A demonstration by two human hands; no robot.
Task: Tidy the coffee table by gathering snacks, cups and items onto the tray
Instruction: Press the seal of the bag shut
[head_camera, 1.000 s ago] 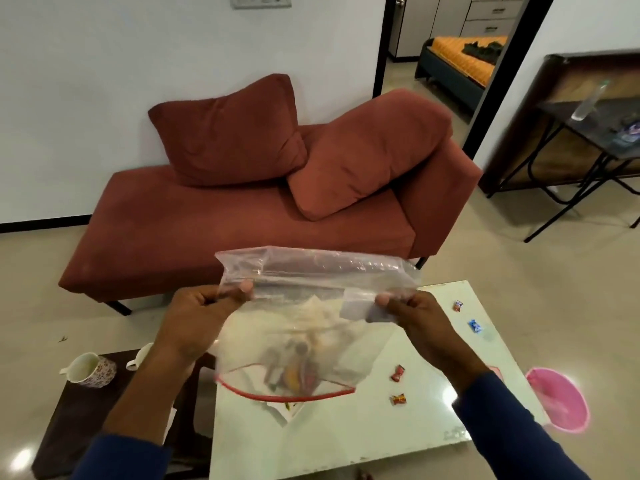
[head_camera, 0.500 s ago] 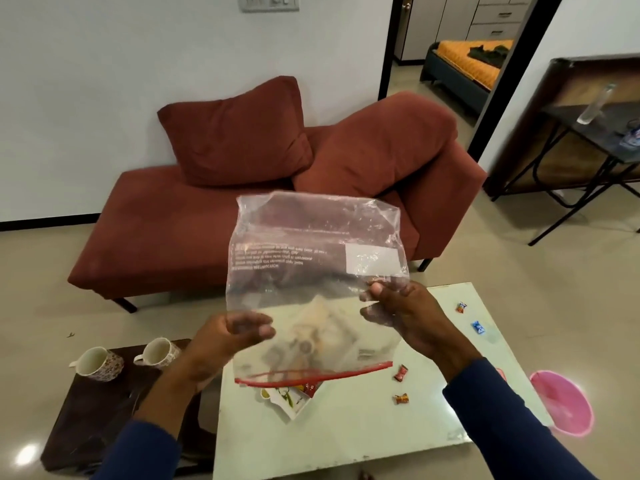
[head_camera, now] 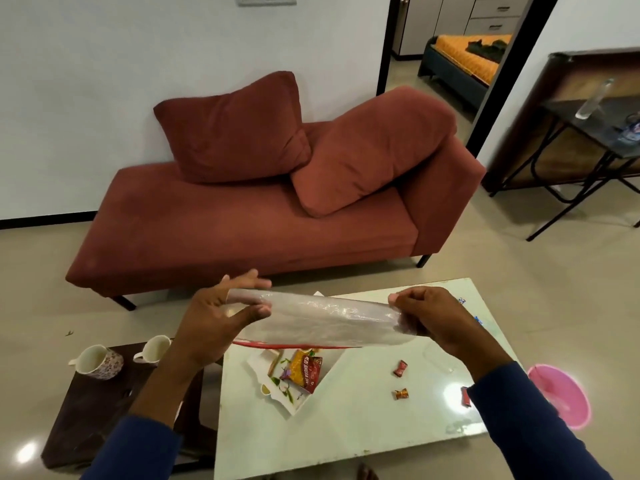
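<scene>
both hands [head_camera: 221,315] [head_camera: 434,317] stretch clear bag [head_camera: 325,322] between them.

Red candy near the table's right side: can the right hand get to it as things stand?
Probably not yet. The right hand grips the plastic bag along with the left hand. The red candy lies uncovered on the table below; the hand must release first.

A clear plastic bag [head_camera: 325,320] with a red zip edge hangs stretched flat above the table [head_camera: 363,420]; a snack packet [head_camera: 304,370] and two wrapped candies [head_camera: 400,368] lie there.
</scene>
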